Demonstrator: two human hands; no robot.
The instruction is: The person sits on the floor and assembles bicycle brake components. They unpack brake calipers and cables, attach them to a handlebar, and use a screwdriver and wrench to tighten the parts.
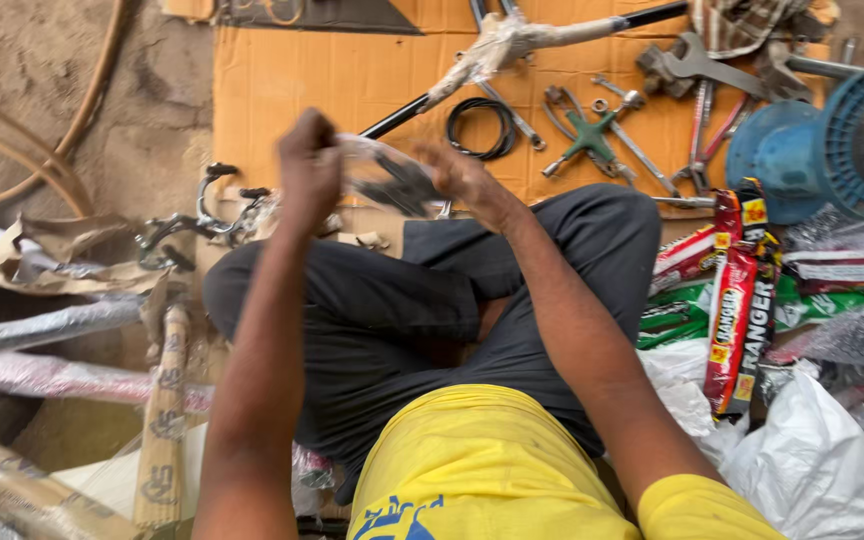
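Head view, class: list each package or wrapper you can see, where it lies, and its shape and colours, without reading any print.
Long red packet: right of the knee, narrow, red, black and yellow.
Green packets: under it, flat, green.
White bag: lower right, crumpled.
Clear wrapper: between both hands, blurred.

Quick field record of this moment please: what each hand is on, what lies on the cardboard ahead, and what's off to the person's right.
left hand: raised, closed on one end of a blurred clear plastic wrapper
right hand: on the wrapper's other end; grip blurred
posture: seated cross-legged, dark trousers, yellow shirt
cardboard sheet: wrapped black bar, black cable coil, green cross wrench, spanners
right side: blue spool, red packets, white bag
left side: metal brake calipers
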